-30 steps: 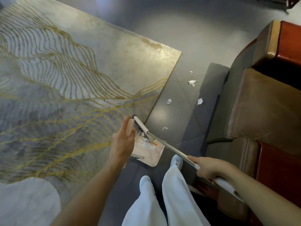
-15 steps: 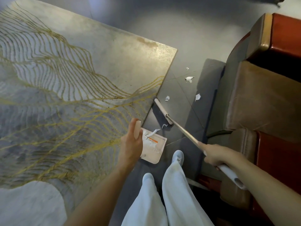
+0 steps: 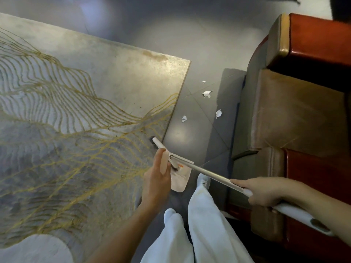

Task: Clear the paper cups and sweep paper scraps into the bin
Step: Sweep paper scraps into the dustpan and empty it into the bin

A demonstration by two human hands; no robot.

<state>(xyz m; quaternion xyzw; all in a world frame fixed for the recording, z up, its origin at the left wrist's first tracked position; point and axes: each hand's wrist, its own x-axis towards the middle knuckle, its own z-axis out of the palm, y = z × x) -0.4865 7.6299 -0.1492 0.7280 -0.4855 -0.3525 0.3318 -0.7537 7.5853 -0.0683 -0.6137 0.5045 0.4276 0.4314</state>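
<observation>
White paper scraps, four in all, lie on the floor between rug and armchair. The left hand grips one dustpan; the right hand grasps one broom, head at the dustpan.

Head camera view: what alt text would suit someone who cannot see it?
A person, seen from above, holds a dustpan in the left hand and a long-handled broom in the right hand, its brush head at the pan by a gold-lined rug. Four white paper scraps lie on the grey floor ahead, beside a brown armchair.
</observation>
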